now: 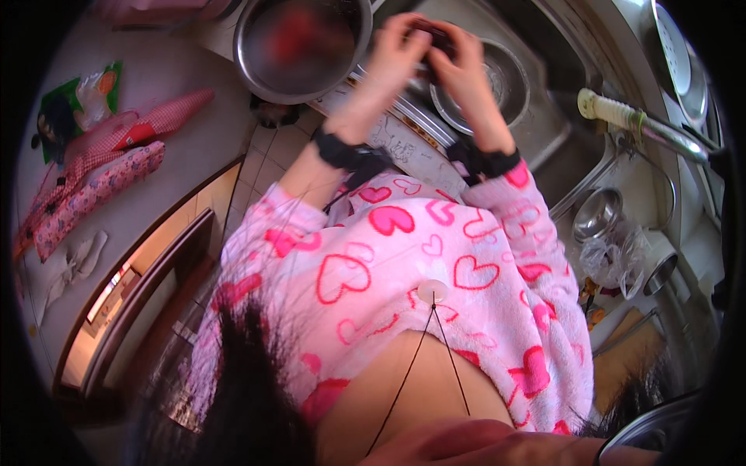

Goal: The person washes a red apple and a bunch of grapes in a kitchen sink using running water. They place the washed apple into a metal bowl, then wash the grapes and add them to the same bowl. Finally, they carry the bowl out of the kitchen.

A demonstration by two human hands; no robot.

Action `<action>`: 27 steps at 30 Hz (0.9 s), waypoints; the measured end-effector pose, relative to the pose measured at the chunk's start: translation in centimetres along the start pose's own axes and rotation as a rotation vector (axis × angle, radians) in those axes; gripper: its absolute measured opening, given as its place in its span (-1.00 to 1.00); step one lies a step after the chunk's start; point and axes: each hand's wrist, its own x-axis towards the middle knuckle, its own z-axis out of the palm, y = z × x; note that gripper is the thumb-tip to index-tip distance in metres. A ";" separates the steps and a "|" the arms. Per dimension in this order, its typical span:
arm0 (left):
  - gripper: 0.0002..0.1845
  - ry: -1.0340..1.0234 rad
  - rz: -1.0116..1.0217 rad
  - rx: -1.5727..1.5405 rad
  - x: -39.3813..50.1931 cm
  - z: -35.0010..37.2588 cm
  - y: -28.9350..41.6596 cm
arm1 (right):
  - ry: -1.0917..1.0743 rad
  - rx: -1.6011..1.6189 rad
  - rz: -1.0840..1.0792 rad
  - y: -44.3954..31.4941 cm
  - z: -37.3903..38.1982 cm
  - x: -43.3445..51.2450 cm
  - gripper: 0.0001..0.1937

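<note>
Both hands are together at the top of the view, above the edge of the metal sink. Between them is a dark red-brown piece, blurred and partly covered by fingers, so I cannot tell what it is. My left hand grips it from the left. My right hand has hold of its right side. Below and right of the right hand, a round metal bowl stands in the sink. Left of my hands is a large metal pot with a blurred red thing inside.
A tap spout with a pale ribbed sleeve reaches in from the right. Beyond the sink's near right side are a small metal bowl, a clear plastic bag and a white metal-lined container. Pink patterned cloth items lie at left.
</note>
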 end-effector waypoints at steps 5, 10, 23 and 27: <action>-0.60 0.216 -0.015 0.221 -2.0 -10.1 5.9 | -0.010 -0.035 -0.081 -2.8 12.1 3.5 -0.60; -0.46 0.239 -0.247 0.298 -1.2 -14.7 4.5 | -0.192 -0.100 0.188 -4.1 15.6 3.0 -0.44; -0.71 -0.969 0.389 -0.447 -10.9 0.1 15.4 | 0.007 -0.514 0.758 12.6 -10.8 -8.5 -0.70; -0.76 -1.080 0.263 -0.840 -12.1 4.7 16.8 | -0.050 -0.690 0.580 21.1 -13.4 -8.5 -0.64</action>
